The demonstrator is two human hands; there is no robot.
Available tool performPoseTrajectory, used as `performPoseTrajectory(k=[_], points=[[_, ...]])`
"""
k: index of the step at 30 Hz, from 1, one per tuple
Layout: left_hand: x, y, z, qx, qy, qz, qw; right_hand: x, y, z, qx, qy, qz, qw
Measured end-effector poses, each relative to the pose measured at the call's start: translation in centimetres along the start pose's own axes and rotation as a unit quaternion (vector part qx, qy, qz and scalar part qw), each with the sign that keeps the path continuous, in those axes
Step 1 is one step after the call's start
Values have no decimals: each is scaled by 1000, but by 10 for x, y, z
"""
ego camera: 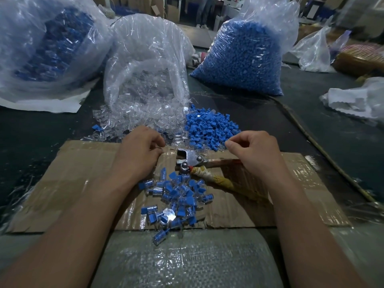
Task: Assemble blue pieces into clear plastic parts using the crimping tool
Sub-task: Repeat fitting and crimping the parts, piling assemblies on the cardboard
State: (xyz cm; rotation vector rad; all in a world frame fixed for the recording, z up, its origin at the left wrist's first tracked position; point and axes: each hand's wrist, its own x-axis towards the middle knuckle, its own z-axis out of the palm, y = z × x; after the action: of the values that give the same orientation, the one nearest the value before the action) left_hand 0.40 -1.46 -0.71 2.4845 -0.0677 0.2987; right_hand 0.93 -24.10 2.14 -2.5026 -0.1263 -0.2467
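My left hand [141, 151] hovers at the near edge of the spilled clear plastic parts [143, 119], fingers curled with thumb against forefinger; whether it holds anything is hidden. My right hand [254, 151] has curled fingers too, thumb and forefinger tips together at the near edge of the loose blue pieces [209, 127], beside one clear part. I cannot tell if it pinches anything. Between the hands the metal crimping tool [188, 161] lies on the cardboard, jaws pointing left, its tape-wrapped handles running under my right wrist. Neither hand holds it. Several assembled blue-and-clear pieces [176, 198] are heaped below the tool.
A flat cardboard sheet [83, 175] covers the dark table. Behind stand an open bag of clear parts [145, 59], a full bag of blue pieces [245, 55] and a bag of assembled pieces [47, 44] at left. More bags [357, 100] lie at right. A woven sack [187, 256] lies nearest me.
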Motion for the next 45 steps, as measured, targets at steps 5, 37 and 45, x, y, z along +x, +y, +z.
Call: performPoseTrajectory(k=[5, 37, 45], points=[[-1, 2, 0, -1, 6, 0, 1000, 1, 2, 2, -13, -5, 6, 1000], [-15, 17, -14, -306, 24, -48, 951, 19, -4, 29, -123, -67, -22, 990], [-14, 21, -18, -372, -10, -63, 926, 13, -2, 18, 12, -39, -10, 999]])
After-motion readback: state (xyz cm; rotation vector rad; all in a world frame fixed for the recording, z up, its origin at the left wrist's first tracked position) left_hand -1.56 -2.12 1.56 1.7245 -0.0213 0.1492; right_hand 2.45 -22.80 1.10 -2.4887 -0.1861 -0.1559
